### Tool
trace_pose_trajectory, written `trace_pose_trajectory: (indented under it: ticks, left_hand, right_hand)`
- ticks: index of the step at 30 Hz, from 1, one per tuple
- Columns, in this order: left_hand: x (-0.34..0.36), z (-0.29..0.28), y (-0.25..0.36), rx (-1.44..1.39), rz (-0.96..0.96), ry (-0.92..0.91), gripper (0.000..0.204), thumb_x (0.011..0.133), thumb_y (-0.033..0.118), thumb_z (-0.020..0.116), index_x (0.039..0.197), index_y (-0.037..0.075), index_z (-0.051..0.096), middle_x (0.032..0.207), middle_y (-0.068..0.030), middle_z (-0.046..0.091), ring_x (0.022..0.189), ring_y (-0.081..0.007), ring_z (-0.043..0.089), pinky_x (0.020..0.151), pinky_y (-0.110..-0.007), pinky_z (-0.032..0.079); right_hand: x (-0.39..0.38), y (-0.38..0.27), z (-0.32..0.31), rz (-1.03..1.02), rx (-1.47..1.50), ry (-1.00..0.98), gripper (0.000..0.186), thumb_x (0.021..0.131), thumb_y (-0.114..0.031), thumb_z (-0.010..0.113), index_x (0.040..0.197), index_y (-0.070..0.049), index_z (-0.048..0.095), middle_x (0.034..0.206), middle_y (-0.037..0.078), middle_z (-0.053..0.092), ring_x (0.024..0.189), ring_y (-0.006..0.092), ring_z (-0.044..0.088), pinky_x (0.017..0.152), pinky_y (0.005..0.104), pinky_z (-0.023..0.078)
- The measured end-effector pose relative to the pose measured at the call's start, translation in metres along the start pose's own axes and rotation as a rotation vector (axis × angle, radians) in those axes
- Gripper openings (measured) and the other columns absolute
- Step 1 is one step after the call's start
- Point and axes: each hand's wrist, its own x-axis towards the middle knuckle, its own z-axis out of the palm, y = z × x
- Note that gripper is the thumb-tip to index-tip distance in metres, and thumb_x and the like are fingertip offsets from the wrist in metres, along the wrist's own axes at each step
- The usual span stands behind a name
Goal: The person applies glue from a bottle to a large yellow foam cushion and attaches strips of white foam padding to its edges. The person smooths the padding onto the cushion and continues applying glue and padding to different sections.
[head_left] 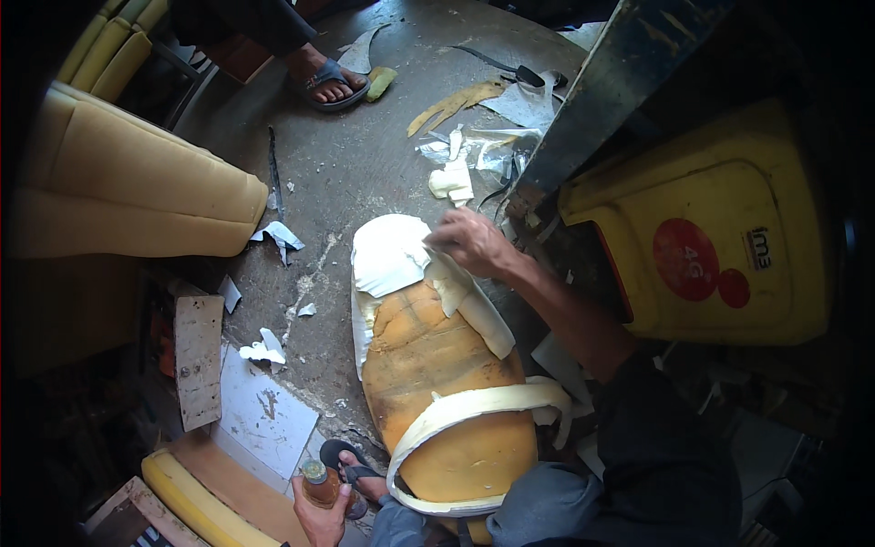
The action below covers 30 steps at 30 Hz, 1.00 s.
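An orange foam seat cushion [437,342] lies lengthwise before me, its surface stained and creased. White foam sheet [392,253] covers its far end. A paler foam piece [481,310] runs down its right edge, and a curved cream foam strip [437,415] loops over the near end. My right hand [472,242] is at the far right edge of the white sheet, fingers curled together and slightly blurred; what they hold, if anything, is hidden. At the lower edge, my left hand [321,520] grips a glass bottle [319,483] with brownish contents.
Foam and plastic scraps [451,178] litter the floor ahead. A large tan padded cushion [137,178] stands at left, a yellow plastic panel [702,228] at right beside a dark metal post [602,100]. Another person's sandalled foot [333,84] is at the far side. A wooden block [198,360] sits left.
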Motion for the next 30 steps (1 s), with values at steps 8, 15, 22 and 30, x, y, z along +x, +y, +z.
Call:
trace_pose_trajectory:
  ticks: [8,15,22,30]
  left_hand:
    - [-0.024,0.012,0.021,0.068,0.087,0.109,0.050,0.073,0.020,0.092,0.103,0.001,0.057,0.092,-0.0125,0.071,0.084,-0.0214,0.069,0.078,-0.037,0.057]
    - [-0.034,0.036,0.077,0.266,0.250,0.092,0.044,0.072,0.026,0.092,0.097,0.004,0.062,0.079,-0.0176,0.073,0.077,-0.0310,0.077,0.069,-0.040,0.058]
    - [-0.047,0.037,0.070,0.284,0.328,0.119,0.045,0.072,0.028,0.091,0.094,0.004,0.059,0.080,-0.0191,0.073,0.078,-0.0373,0.076,0.068,-0.043,0.058]
    - [-0.044,0.040,0.057,0.456,0.150,0.158,0.046,0.077,0.032,0.088,0.094,0.003,0.057,0.082,-0.0219,0.072,0.081,-0.0428,0.074,0.068,-0.047,0.057]
  right_hand:
    - [-0.105,-0.068,-0.020,0.279,0.447,0.154,0.022,0.095,-0.017,0.073,0.113,-0.006,0.077,0.092,0.006,0.067,0.082,0.0169,0.061,0.075,0.0316,0.050]
    - [-0.129,-0.197,-0.007,0.051,0.680,-0.130,0.025,0.093,-0.018,0.071,0.115,-0.006,0.076,0.084,0.010,0.061,0.079,0.0212,0.062,0.070,0.0338,0.048]
    - [-0.133,-0.226,0.003,-0.129,0.495,-0.042,0.027,0.089,-0.016,0.069,0.112,-0.007,0.077,0.087,0.013,0.064,0.086,0.0305,0.065,0.080,0.0418,0.052]
    - [-0.144,-0.244,-0.013,-0.276,0.945,-0.509,0.022,0.087,-0.011,0.069,0.106,-0.008,0.080,0.087,0.012,0.065,0.088,0.0287,0.065,0.079,0.0415,0.051]
